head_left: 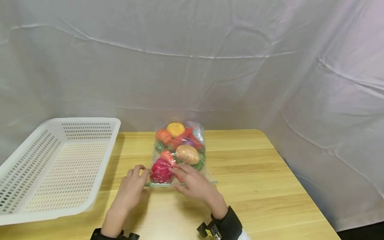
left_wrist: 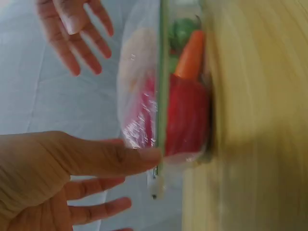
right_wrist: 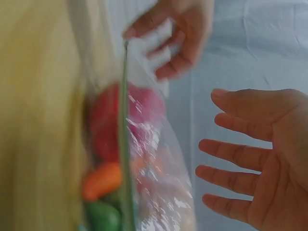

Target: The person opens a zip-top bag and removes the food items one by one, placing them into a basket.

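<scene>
A clear zip bag (head_left: pixel 207 171) of colourful vegetable-like pieces lies on the table, its green-edged opening facing me. Inside show a magenta pepper-like piece (head_left: pixel 161 171), a potato-like piece (head_left: pixel 187 154), a small yellow pumpkin (head_left: pixel 175 129) and a carrot-like orange piece (left_wrist: pixel 191 55). At the left end of the zip is my left hand (head_left: pixel 130 186), its thumb (left_wrist: pixel 130 159) overlapping the zip strip and its fingers spread apart from the thumb. My right hand (head_left: pixel 195 181) hovers over the front of the bag, fingers extended and separated in the right wrist view, holding nothing.
A large white slotted basket (head_left: pixel 103 166) stands at the left, its right rim near my left hand. The wooden table (head_left: pixel 246 186) extends to the right and forward. A grey-white cloth (head_left: pixel 192 83) hangs behind the table and along its right side.
</scene>
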Motion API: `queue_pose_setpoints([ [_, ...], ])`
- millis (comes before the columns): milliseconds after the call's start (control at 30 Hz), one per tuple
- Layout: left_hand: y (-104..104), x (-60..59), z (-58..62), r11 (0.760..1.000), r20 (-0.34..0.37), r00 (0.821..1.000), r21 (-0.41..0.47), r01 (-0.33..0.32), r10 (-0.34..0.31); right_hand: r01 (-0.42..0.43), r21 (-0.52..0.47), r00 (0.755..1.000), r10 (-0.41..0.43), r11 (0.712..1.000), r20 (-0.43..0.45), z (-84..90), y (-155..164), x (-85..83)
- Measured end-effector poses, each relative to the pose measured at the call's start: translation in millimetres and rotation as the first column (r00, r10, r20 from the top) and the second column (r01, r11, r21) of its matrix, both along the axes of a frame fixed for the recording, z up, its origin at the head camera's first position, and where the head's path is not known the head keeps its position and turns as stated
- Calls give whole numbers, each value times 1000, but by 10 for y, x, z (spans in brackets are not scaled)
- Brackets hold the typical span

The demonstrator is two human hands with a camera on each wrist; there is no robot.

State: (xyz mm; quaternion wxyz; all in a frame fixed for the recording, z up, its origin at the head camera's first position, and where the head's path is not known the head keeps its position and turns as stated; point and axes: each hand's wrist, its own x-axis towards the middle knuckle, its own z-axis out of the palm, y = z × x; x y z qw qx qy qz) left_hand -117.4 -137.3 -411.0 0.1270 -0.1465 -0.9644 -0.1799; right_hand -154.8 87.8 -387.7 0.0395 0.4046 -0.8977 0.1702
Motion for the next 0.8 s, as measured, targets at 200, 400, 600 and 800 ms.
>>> queue_pose_setpoints([
  [200, -47, -142, -55, 987, -82, 997, 158, 10, 3, 46, 18, 998, -45, 999, -47, -61, -278, 36],
  [400, -101, -181, -42, 988, 76, 997, 155, 3, -15, 145, 95, 980, -130, 985, -149, -77, -634, -54],
  [600, -112, -190, -70, 980, 95, 995, 199, 1, -21, 144, 215, 971, -96, 966, -218, -189, -912, -76],
  [800, -116, -160, -50, 957, -7, 1000, 289, 5, -3, 169, 105, 929, -123, 980, -350, -238, -954, -117],
])
